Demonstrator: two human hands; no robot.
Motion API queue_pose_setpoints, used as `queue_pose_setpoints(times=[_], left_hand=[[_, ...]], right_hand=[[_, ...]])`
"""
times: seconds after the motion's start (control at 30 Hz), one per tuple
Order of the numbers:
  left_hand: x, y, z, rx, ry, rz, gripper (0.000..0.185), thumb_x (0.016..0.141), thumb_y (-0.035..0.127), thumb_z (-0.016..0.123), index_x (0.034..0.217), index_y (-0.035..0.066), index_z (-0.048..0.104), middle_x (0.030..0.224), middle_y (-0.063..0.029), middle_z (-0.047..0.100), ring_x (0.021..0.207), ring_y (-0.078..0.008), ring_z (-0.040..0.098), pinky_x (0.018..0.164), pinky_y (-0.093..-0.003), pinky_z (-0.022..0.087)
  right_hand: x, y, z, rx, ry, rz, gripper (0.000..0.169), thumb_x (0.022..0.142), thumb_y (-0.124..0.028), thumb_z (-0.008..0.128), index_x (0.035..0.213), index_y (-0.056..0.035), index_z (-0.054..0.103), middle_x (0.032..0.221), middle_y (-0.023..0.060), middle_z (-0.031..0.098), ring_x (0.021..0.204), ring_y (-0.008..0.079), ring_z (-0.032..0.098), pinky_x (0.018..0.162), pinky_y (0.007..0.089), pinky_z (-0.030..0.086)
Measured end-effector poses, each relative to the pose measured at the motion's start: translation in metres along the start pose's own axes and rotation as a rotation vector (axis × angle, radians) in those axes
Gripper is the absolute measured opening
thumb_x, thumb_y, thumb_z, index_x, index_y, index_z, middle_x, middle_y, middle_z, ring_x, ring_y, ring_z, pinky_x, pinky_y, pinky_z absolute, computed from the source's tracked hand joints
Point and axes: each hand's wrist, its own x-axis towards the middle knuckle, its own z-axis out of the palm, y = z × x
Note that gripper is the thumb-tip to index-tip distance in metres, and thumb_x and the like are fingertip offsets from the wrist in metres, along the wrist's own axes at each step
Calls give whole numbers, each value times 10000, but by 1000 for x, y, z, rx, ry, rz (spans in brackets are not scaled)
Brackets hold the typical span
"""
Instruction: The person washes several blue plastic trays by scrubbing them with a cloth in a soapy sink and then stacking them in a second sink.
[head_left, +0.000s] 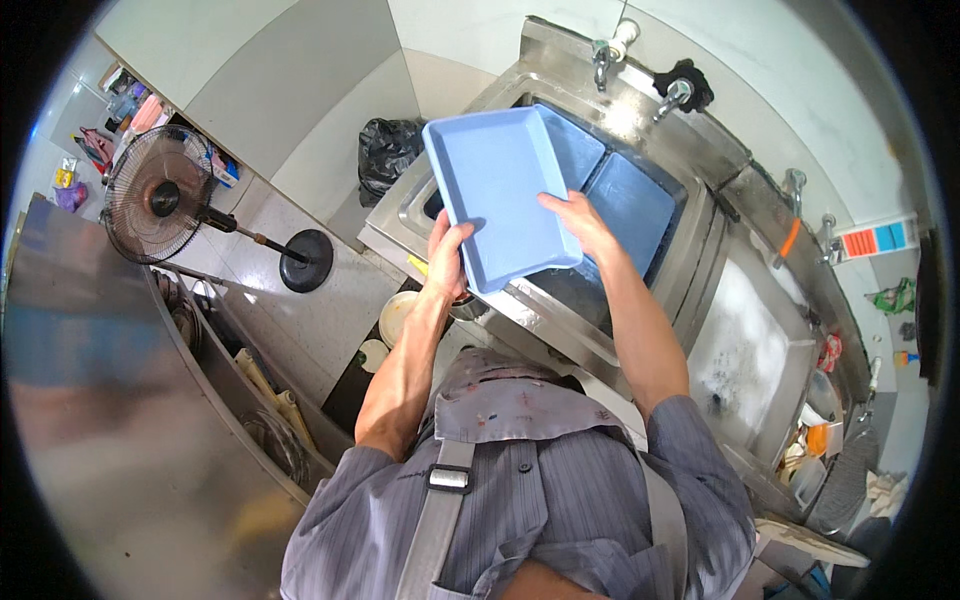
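Note:
A shallow blue rectangular tray (499, 187) is held tilted above the front left part of a stainless steel sink (491, 101). My left hand (448, 255) grips its lower left side, thumb over the rim. On the opposite long side, my right hand (576, 217) holds the rim with the thumb on top. Behind it, more blue trays or panels (630, 210) lie in the sink basin; the held tray hides part of them. The fingers beneath the held tray are partly hidden.
Two wall taps (602, 64) (675, 97) overhang the sink. A black plastic bag (386, 157) sits beyond its left corner. A standing fan (165, 193) is at the left, above a steel counter (97, 420). A second sink (739, 352) adjoins at the right, near assorted containers (814, 442).

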Motion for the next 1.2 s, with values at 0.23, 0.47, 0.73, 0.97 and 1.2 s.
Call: queue_pose_setpoints(times=[0.23,0.47,0.73,0.97,1.2], left_hand=[[0,65,62,782,-193,227,781,808,73,620,1506,56,269,1288,-208,565,1154,-296,579,1015,-402,448],[10,92,102,1067,-308,449,783,862,25,652,1530,116,253,1430,-205,476,1311,-345,489,1100,-431,375],[3,86,131,968,-266,557,682,852,40,681,1463,84,380,1279,-150,599,1174,-256,585,1009,-394,456],[11,70,116,936,-55,672,433,883,34,675,1298,57,553,1100,-111,676,1017,-178,640,894,-345,505],[1,50,80,1152,75,855,428,855,8,707,1260,51,578,1070,-124,677,992,-223,662,876,-347,502]], right_hand=[[-12,-36,-8,76,209,-205,439,927,-291,700,1207,40,633,1080,124,688,934,195,645,819,358,535],[-27,-82,-36,142,158,-470,455,953,-274,674,1284,26,590,1202,85,642,1111,179,576,988,344,442],[-34,-84,-46,216,175,-541,464,906,-288,712,1251,9,626,1152,101,671,1042,191,608,930,348,478],[-30,-71,-51,-78,48,-528,506,875,-224,739,1293,11,577,1216,115,653,1088,202,609,947,363,480],[-41,26,-49,-1197,-68,-136,413,869,-368,695,1133,-52,664,1131,210,681,1056,384,656,890,493,529]])
